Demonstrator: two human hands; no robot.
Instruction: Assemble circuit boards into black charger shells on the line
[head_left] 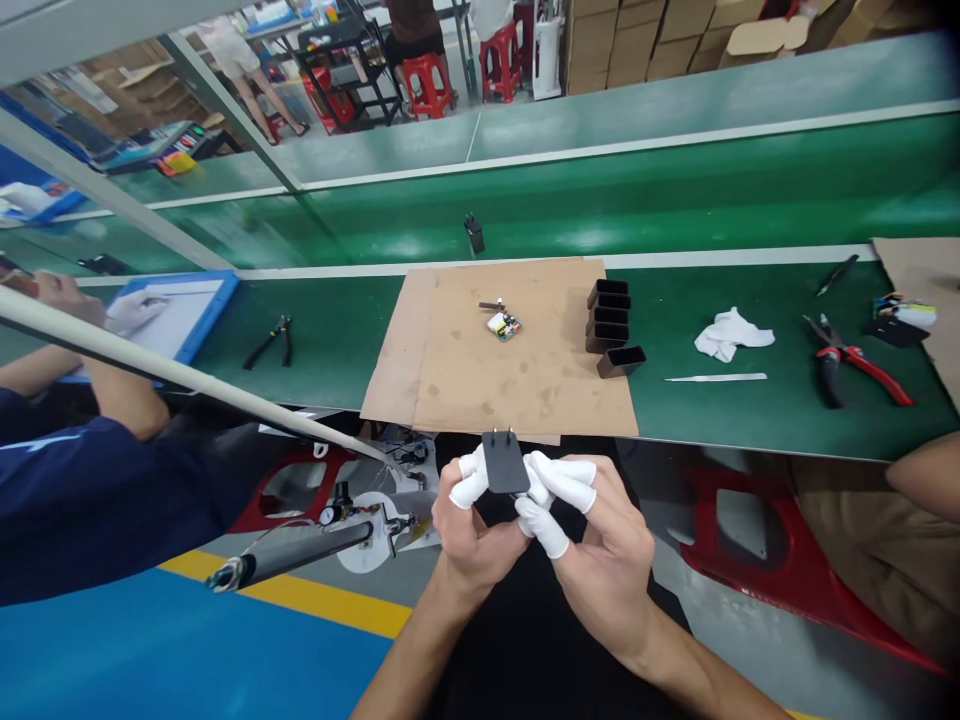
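Black charger (505, 465) is sitting in a two-handed grip before the desk (337, 340).
Left hand (466, 532) is clasping its left side, right hand (609, 545) is pinching its right; beyond, black cases (606, 343) are lining the right edge of the cardboard (480, 390).

At lower centre, the underside of the black rectangular two-pin plug (505, 467) is hidden. The left edge cuts off a navy-sleeved co-worker (127, 490); mid-frame, details of the white-and-green circuit board (505, 326) are too small to tell.
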